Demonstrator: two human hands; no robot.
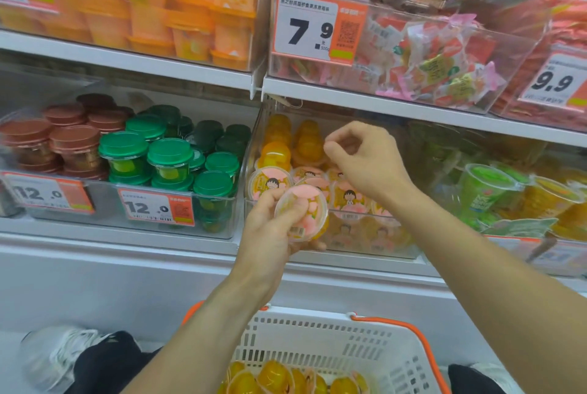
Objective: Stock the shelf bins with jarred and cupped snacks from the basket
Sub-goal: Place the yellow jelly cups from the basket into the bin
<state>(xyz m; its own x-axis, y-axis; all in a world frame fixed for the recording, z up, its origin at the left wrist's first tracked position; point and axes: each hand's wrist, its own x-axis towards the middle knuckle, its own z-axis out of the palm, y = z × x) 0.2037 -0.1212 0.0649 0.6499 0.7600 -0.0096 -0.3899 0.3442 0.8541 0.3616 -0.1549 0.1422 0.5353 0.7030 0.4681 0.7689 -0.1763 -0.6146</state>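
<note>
My left hand (270, 234) grips a fruit jelly cup (301, 214) with a pink cartoon lid, tilted toward me in front of a clear shelf bin (254, 145). That bin holds several matching orange cups (274, 155), some stacked at the back. My right hand (365, 158) hovers over the cups in the bin with fingers curled; whether it pinches anything I cannot tell. Below, a white basket (333, 339) with orange handles holds several more orange cups (273, 377).
To the left stands a bin of green-lidded cups (168, 155) and brown-lidded jars (73, 139). Green and yellow cups (486, 190) fill the bin to the right. Upper shelf bins hold orange cups and pink bagged snacks (438, 56). My knees and shoes flank the basket.
</note>
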